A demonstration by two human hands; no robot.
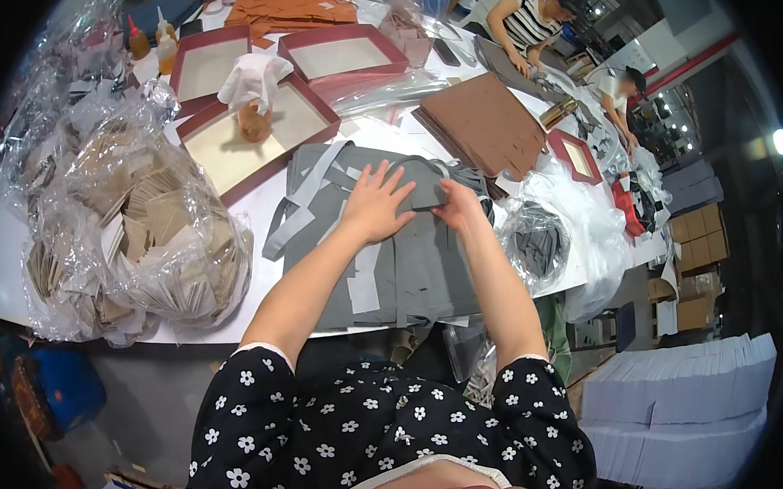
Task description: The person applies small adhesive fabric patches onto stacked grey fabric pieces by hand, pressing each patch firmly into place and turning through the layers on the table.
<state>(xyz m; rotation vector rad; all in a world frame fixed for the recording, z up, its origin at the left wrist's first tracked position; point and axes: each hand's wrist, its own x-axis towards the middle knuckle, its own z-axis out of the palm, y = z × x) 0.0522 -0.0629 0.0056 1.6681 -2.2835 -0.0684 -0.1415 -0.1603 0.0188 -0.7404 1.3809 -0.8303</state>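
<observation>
A flat grey fabric piece (432,265) with straps and white paper strips (363,281) lies at the table's front edge. My left hand (375,203) rests on its upper middle, palm down with fingers spread. Over its upper right part is my right hand (456,205), fingers bent at a dark grey strap or edge; whether it grips the fabric is hard to make out. A grey strap loop (279,236) sticks out on the left side.
Left stands a clear plastic bag (159,228) of beige pieces. Behind are maroon box trays (329,120), one with a cloth-topped jar (253,119). Brown sheets (482,122) and a plastic bag of grey pieces (540,247) lie right. Two people (535,20) work at the back right.
</observation>
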